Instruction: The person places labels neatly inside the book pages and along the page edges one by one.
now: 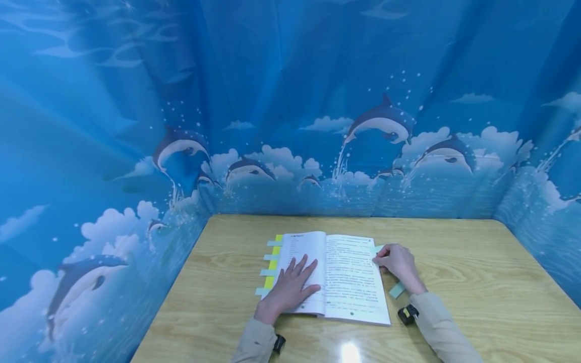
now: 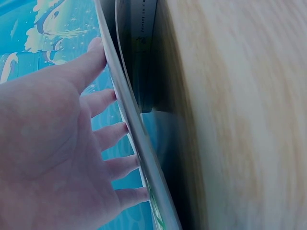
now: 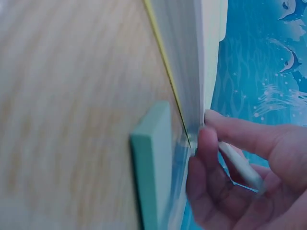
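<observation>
An open book (image 1: 349, 282) with printed pages lies on the table. My left hand (image 1: 292, 287) rests on its left page, fingers spread; in the left wrist view the fingers of the left hand (image 2: 57, 124) touch the book's edge (image 2: 139, 139). At the right page's outer edge, my right hand (image 1: 398, 261) pinches with thumb and fingertips. The right wrist view shows a pale sticky tab (image 3: 243, 167) among the fingers of the right hand (image 3: 249, 177), partly hidden by them. Beside that hand, a green pad of sticky tabs (image 3: 153, 158) lies on the table.
Several pale green tabs (image 1: 268, 273) stick out past the book's left side, over a yellow strip (image 1: 273, 264). Another green tab (image 1: 379, 248) shows at the right edge. The wooden table (image 1: 476, 282) meets a blue dolphin-print curtain (image 1: 290, 101) behind and at the sides.
</observation>
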Demonstrator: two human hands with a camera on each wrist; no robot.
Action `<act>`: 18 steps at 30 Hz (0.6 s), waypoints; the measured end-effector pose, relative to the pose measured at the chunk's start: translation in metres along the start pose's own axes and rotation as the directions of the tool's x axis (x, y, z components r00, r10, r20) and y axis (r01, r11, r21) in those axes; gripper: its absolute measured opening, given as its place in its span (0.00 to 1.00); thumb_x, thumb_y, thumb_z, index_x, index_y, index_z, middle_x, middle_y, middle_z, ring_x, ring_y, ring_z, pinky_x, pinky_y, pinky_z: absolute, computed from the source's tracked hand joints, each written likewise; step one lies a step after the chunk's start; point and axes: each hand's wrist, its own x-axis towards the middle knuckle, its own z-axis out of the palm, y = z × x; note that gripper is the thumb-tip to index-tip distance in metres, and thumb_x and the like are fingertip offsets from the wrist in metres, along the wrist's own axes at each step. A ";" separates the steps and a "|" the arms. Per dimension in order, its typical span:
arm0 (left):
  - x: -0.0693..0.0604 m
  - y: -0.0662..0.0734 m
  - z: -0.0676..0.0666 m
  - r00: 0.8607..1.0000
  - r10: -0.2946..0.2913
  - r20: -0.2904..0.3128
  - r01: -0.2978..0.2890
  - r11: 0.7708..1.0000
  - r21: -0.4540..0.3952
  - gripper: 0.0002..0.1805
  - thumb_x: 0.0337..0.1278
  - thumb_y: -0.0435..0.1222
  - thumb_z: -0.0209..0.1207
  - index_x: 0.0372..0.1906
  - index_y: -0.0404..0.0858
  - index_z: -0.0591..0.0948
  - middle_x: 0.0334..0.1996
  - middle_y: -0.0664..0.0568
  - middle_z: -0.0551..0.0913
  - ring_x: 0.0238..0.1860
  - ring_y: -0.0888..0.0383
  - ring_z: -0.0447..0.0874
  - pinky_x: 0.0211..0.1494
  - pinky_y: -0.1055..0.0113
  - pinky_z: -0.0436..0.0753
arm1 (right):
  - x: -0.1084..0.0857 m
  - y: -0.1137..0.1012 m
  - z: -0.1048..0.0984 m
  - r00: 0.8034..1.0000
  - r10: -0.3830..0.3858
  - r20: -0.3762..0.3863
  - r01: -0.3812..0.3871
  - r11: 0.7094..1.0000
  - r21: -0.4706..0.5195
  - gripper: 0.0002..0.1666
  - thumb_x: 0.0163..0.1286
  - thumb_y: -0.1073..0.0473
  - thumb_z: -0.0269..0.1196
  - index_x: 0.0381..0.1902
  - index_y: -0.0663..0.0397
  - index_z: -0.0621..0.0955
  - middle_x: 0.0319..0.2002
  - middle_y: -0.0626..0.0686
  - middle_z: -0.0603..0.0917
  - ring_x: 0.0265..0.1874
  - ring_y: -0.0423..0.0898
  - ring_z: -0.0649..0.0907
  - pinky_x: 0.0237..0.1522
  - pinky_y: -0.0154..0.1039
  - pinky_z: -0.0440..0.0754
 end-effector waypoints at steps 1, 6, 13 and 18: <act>0.000 0.000 0.000 1.000 -0.001 0.000 0.001 1.000 0.000 0.37 0.74 0.60 0.46 0.81 0.52 0.57 0.82 0.49 0.49 0.81 0.39 0.43 0.78 0.33 0.50 | 0.000 0.000 -0.001 1.000 -0.002 0.009 0.002 1.000 -0.007 0.07 0.66 0.62 0.70 0.34 0.62 0.83 0.25 0.53 0.82 0.21 0.44 0.80 0.25 0.36 0.74; -0.001 0.000 -0.001 1.000 0.000 -0.001 0.000 1.000 -0.001 0.37 0.74 0.60 0.47 0.81 0.52 0.57 0.82 0.49 0.49 0.81 0.39 0.43 0.78 0.33 0.50 | 0.003 0.004 -0.005 0.999 -0.020 0.048 0.023 0.998 -0.058 0.12 0.67 0.56 0.70 0.37 0.60 0.82 0.24 0.51 0.79 0.23 0.45 0.75 0.26 0.37 0.69; 0.000 -0.001 0.001 1.000 0.002 0.003 -0.002 1.000 0.001 0.38 0.74 0.61 0.46 0.81 0.53 0.56 0.82 0.50 0.48 0.81 0.40 0.42 0.78 0.33 0.50 | 0.004 0.010 -0.007 0.995 -0.057 0.077 0.064 0.994 -0.090 0.18 0.63 0.49 0.73 0.36 0.58 0.82 0.36 0.56 0.84 0.32 0.49 0.77 0.32 0.40 0.71; 0.002 -0.001 0.002 1.000 -0.003 0.002 0.003 1.000 0.003 0.38 0.74 0.61 0.46 0.81 0.53 0.56 0.82 0.50 0.48 0.81 0.40 0.42 0.78 0.33 0.50 | 0.006 0.016 -0.008 0.996 -0.054 0.072 0.058 0.996 -0.062 0.18 0.63 0.49 0.73 0.37 0.58 0.82 0.34 0.54 0.84 0.29 0.48 0.78 0.30 0.40 0.72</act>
